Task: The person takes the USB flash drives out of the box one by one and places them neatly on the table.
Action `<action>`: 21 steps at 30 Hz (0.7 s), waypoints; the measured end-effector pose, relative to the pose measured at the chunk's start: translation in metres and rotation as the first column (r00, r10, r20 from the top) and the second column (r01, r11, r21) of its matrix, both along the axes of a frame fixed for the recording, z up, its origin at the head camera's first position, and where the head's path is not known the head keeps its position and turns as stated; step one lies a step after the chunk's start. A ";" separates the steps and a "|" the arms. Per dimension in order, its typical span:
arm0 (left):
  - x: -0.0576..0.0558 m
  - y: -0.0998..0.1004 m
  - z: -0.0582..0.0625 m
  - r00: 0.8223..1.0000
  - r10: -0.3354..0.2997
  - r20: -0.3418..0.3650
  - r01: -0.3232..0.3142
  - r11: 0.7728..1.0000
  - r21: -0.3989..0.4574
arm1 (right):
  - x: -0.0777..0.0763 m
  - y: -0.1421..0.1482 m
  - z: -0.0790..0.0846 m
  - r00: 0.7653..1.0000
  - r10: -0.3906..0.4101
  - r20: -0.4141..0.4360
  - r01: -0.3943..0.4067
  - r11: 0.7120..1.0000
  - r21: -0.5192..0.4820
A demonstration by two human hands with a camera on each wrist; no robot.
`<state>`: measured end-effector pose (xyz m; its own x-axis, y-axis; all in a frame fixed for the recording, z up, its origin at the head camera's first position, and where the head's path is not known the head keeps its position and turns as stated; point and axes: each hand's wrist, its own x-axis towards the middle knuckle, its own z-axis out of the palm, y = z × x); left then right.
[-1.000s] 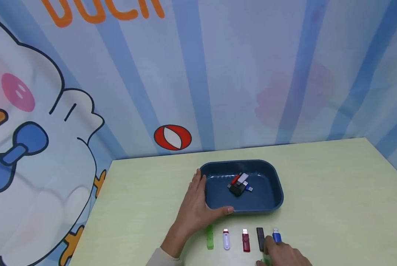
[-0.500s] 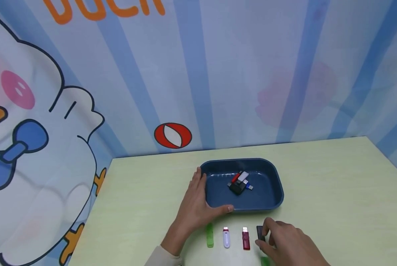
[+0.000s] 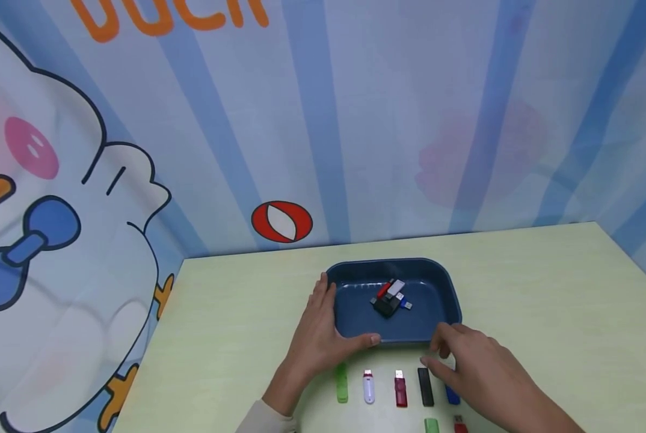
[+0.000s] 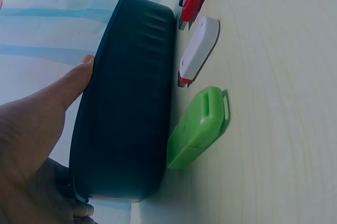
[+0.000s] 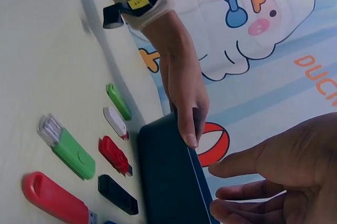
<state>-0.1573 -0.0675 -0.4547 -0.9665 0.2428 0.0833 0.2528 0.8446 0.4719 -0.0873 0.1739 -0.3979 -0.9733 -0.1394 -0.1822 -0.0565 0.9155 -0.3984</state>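
Observation:
A dark blue tray point(image 3: 355, 322) holds a small pile of USB flash drives point(image 3: 389, 302). My left hand point(image 3: 317, 340) grips the tray's left front corner, thumb on the front rim and fingers along the left wall. Off the tray's right front corner hovers my right hand point(image 3: 480, 367), fingers loosely bent and nothing between them. Before the tray lie a green point(image 3: 341, 385), white point(image 3: 369, 388), dark red point(image 3: 400, 391) and black flash drive point(image 3: 425, 388) in a row. The blue flash drive point(image 3: 453, 395) is partly hidden under the right hand.
Nearer the person lie a second green flash drive point(image 3: 432, 426) and a red flash drive point(image 3: 460, 424), cut off by the frame's edge. The pale table point(image 3: 236, 325) ends at a cartoon-printed backdrop point(image 3: 377, 120).
My right hand has lifted from beside the nearer green flash drive and moved forward to the tray's right front corner. The left hand and tray have stayed put.

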 end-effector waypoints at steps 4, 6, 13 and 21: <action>0.000 0.000 -0.001 1.000 -0.002 -0.002 0.002 1.000 0.006 | -0.008 0.005 0.002 0.998 0.014 -0.063 -0.016 0.999 -0.030; 0.000 0.000 -0.001 1.000 -0.004 -0.005 0.004 1.000 -0.001 | -0.012 0.009 0.003 0.995 0.026 -0.093 -0.030 0.999 -0.044; 0.000 0.000 -0.001 1.000 -0.010 -0.009 0.010 1.000 -0.011 | -0.026 0.018 0.008 0.973 0.093 -0.210 -0.108 0.992 -0.061; 0.001 -0.002 0.000 1.000 -0.012 0.001 0.012 1.000 -0.012 | -0.048 0.011 0.012 0.943 0.220 -0.249 -0.240 0.970 -0.051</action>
<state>-0.1568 -0.0690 -0.4543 -0.9635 0.2557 0.0791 0.2627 0.8470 0.4622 -0.1355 0.1853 -0.3860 -0.9266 -0.3690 0.0727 -0.3643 0.8324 -0.4177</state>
